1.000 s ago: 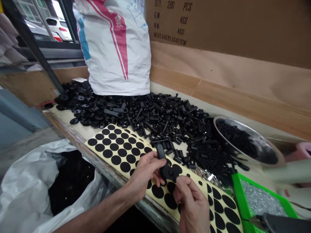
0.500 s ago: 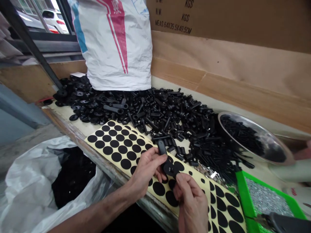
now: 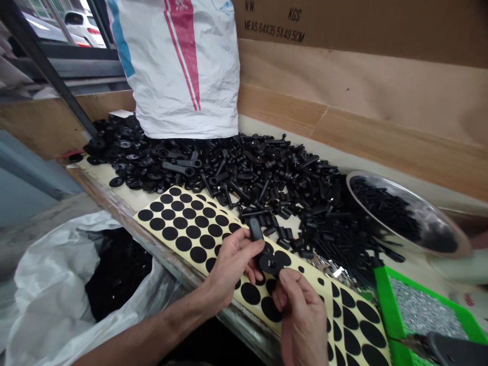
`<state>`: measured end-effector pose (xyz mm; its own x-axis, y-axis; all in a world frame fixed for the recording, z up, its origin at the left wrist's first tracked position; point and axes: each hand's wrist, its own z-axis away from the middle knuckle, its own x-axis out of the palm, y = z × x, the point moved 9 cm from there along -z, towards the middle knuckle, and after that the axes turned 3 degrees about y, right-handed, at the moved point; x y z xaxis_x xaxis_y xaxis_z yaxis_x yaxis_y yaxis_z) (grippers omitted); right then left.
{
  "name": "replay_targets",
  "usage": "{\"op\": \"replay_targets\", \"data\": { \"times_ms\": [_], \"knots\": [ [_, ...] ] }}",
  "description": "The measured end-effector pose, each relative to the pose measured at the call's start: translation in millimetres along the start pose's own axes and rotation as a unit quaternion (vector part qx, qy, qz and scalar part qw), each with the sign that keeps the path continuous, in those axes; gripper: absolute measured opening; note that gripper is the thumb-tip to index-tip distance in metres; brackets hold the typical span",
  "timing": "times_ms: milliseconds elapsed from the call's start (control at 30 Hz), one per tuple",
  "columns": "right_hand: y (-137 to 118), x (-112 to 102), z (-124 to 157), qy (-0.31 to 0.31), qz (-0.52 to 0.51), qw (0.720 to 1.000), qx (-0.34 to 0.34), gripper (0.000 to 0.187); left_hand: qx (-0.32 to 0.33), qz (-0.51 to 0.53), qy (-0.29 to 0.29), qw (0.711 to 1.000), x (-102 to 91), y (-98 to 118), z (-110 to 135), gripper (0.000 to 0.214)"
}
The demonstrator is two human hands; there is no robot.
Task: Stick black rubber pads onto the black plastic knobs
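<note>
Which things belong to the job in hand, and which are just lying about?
Likely in the job:
black part in the left hand, right hand at its round end
sheets of black circles beneath
heaped black parts behind

Apparently just lying about:
white sack
brown carton

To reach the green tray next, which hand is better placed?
Probably the right hand: it is closer to the green tray, while the left hand holds the black part.
</note>
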<state>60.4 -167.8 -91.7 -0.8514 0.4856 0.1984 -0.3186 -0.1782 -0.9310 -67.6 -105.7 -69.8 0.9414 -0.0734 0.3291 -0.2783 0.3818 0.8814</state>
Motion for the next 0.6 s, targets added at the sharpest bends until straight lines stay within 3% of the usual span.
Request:
{"op": "replay_targets", "data": {
  "times_ms": [600],
  "knots": [
    [8.7,-3.8,-3.1,0.011,0.003,1.0,0.014,0.032,-0.002,-0.005,-0.003,1.0,3.6,-3.1,-2.1,0.021]
  ]
}}
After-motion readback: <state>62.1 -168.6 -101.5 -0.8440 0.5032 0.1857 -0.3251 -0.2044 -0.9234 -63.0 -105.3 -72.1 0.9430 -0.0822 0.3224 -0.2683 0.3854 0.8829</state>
